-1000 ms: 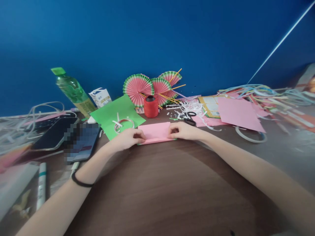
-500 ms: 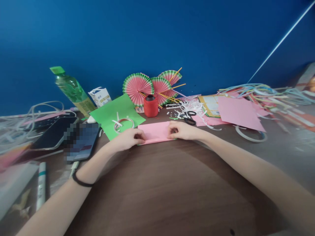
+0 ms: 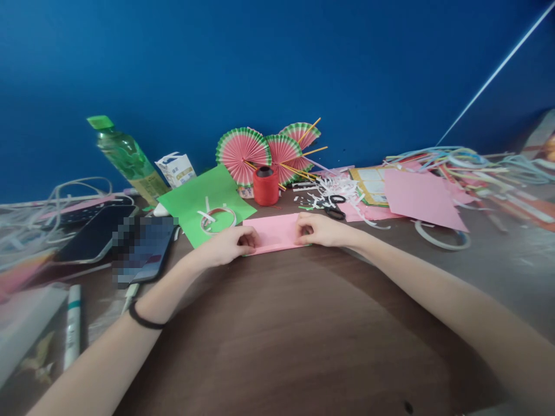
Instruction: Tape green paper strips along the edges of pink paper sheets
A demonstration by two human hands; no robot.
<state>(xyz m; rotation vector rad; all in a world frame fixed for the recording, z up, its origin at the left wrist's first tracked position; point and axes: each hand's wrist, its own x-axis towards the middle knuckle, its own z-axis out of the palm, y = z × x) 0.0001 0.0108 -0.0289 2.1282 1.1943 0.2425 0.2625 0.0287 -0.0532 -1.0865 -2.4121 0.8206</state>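
Pink paper (image 3: 277, 232) is lying on the brown desk (image 3: 295, 335), stretching between two hands.
The left hand (image 3: 229, 244) is pinching its left end, the right hand (image 3: 321, 230) its right, each grip closing thumb and fingers on the near edge. A red spool (image 3: 266, 188) is standing just behind, pleated fans (image 3: 243, 151) are leaning beyond, and green paper (image 3: 217, 188) is lying leftward.
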